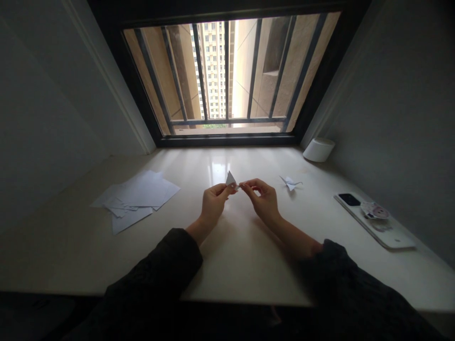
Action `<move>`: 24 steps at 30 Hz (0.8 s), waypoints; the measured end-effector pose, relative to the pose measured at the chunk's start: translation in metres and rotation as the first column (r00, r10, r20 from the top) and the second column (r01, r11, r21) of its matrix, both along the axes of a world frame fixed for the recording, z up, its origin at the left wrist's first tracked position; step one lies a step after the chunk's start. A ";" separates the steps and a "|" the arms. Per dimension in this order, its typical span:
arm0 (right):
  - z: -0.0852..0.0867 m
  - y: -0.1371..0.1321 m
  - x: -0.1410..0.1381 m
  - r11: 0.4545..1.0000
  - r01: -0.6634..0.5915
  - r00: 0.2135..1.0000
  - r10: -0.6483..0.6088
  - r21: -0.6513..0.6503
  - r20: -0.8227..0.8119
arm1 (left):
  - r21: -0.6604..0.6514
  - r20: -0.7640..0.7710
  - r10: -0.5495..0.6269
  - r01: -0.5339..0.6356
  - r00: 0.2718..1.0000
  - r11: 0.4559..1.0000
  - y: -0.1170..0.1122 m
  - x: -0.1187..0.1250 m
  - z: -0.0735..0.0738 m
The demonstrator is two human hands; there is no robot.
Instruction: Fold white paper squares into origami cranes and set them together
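A small folded piece of white paper (231,180) is held just above the pale desk (227,246), in the middle of the view. My left hand (214,201) pinches its lower left part between thumb and fingers. My right hand (262,196) pinches its right tip, fingers curled. Both hands meet at the paper, in dark sleeves. A finished white folded paper figure (290,183) lies on the desk to the right of my right hand.
A loose pile of white paper sheets (137,196) lies at the left. A white phone (375,218) with a round sticker lies face down at the right. A white cylinder (319,149) rests in the far right corner. A barred window (227,76) stands behind the desk.
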State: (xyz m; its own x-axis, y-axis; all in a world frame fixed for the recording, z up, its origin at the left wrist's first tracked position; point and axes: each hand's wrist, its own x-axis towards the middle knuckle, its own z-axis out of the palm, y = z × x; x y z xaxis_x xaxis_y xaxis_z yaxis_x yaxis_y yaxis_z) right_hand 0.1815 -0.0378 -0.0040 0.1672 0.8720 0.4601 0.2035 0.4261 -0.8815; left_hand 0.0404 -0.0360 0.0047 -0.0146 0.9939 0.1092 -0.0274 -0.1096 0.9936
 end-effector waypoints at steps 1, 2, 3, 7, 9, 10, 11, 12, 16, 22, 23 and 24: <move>0.000 0.000 0.000 1.000 0.000 1.000 0.000 -0.001 0.000 | 0.002 0.004 0.014 -0.014 1.000 1.000 -0.001 0.001 0.000; 0.000 -0.001 0.000 1.000 -0.001 1.000 0.001 -0.003 -0.001 | 0.005 0.007 0.029 -0.029 1.000 1.000 -0.001 0.002 0.000; 0.000 -0.001 0.000 1.000 -0.002 1.000 0.002 -0.007 -0.004 | 0.008 0.011 0.045 -0.045 0.999 0.999 -0.001 0.002 -0.001; -0.003 0.002 0.003 1.000 -0.003 0.999 0.002 -0.019 -0.040 | 0.014 -0.004 0.034 -0.034 0.999 0.999 0.000 0.002 -0.006; -0.004 0.003 0.004 1.000 0.005 0.999 -0.006 -0.020 -0.052 | 0.045 -0.047 -0.016 0.018 0.999 0.999 0.000 0.001 -0.007; -0.004 0.004 0.005 1.000 0.006 0.999 -0.007 -0.018 -0.053 | 0.068 -0.074 -0.034 0.039 0.997 0.997 0.001 0.000 -0.008; -0.005 0.005 0.005 1.000 0.006 0.999 -0.007 -0.014 -0.052 | 0.092 -0.099 -0.041 0.051 0.994 0.994 0.001 -0.001 -0.008; -0.005 0.005 0.006 1.000 0.004 0.999 -0.005 -0.010 -0.051 | 0.113 -0.117 -0.044 0.057 0.992 0.992 0.002 -0.002 -0.008; -0.007 0.005 0.005 1.000 -0.009 0.999 0.009 0.001 -0.047 | 0.129 -0.088 -0.053 0.064 0.995 0.990 0.002 -0.002 -0.005; -0.007 0.007 0.006 0.991 -0.132 0.990 0.133 0.017 -0.038 | 0.012 -0.030 -0.082 0.082 0.996 0.997 0.002 -0.002 0.000; -0.006 0.008 0.006 0.988 -0.155 0.987 0.156 0.013 -0.039 | -0.005 -0.025 -0.089 0.089 0.996 0.996 0.002 -0.002 0.000; -0.006 0.009 0.006 0.985 -0.174 0.984 0.175 0.007 -0.037 | -0.018 -0.019 -0.096 0.096 0.995 0.995 0.002 -0.003 0.000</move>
